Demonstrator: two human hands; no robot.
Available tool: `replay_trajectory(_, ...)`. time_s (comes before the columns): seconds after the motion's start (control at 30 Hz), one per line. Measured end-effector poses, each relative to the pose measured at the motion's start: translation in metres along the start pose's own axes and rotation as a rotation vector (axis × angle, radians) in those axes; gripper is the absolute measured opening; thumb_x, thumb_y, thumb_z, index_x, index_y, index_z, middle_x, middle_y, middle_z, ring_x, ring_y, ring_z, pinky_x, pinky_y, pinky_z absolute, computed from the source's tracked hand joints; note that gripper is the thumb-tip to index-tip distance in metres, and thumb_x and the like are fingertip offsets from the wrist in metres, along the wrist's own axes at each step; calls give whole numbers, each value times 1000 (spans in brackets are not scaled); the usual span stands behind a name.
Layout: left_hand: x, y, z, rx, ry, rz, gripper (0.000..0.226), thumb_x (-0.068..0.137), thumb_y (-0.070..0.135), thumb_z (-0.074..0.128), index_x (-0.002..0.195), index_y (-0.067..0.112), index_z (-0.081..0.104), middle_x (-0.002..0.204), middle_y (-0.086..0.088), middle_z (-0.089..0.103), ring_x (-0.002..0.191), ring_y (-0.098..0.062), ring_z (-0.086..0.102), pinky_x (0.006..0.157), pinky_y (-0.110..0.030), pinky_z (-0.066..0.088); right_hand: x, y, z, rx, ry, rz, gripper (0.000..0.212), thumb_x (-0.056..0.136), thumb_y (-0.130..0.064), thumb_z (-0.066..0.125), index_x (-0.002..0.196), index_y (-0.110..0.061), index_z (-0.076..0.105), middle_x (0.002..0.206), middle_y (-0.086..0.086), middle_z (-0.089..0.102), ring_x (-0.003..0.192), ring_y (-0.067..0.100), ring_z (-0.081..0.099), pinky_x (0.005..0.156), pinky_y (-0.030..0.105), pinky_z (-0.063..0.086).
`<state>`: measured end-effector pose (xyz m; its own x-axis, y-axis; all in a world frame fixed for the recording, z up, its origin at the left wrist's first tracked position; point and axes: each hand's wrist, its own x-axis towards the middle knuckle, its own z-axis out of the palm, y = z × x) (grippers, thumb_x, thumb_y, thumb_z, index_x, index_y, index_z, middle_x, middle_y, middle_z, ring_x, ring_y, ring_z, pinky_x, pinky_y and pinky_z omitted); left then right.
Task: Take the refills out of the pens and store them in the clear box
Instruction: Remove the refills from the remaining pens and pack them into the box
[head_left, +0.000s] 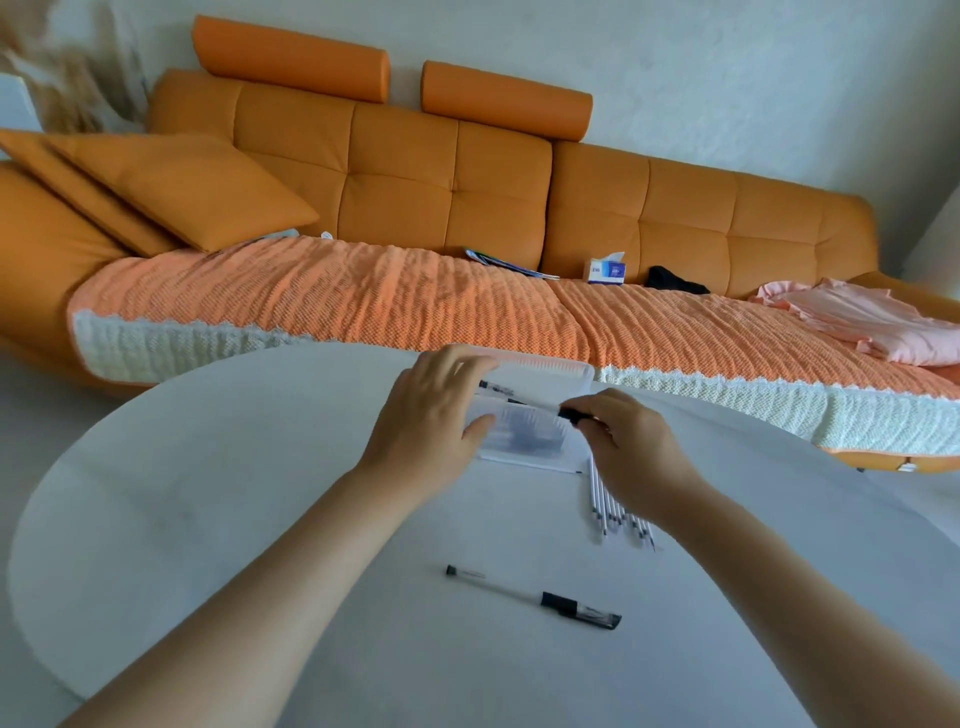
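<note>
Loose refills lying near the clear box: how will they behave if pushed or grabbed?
The refills are thin round tubes lying loose on the smooth table, so a push would probably roll or fan them out. They look slender and light, so a pinch may catch only some. Long and thin, they likely flex a little.

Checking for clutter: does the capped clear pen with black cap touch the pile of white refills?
Apart: head view shows bare table between pen and refills.
</note>
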<state>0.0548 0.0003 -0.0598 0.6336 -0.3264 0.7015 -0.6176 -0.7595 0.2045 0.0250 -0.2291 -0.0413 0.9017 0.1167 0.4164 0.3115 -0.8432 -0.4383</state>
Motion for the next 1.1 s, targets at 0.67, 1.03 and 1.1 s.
replay_trajectory(0.67,-7,-14,21,28,-313,-47,61,95,39,51,148,22,28,147,5,34,135,-16,27,109,-34,30,87,-14,40,-36,-431,224,38,100,-42,46,104,-15,73,93,9,69,83,22,60,73,33,45)
replay_trajectory(1.03,-9,7,17,23,-217,42,50,90,34,58,137,24,46,131,4,46,121,-19,40,97,-33,37,36,-12,0,-60,-207,-96,22,96,-25,56,112,-33,69,114,-18,62,97,-1,60,82,13,44)
replay_trajectory(1.1,-11,16,15,-42,-242,47,40,90,32,58,129,24,52,120,5,51,112,-17,45,90,-31,42,20,-9,-6,-48,-200,-106,22,95,-22,57,111,-31,70,111,-20,62,92,-1,61,76,11,43)
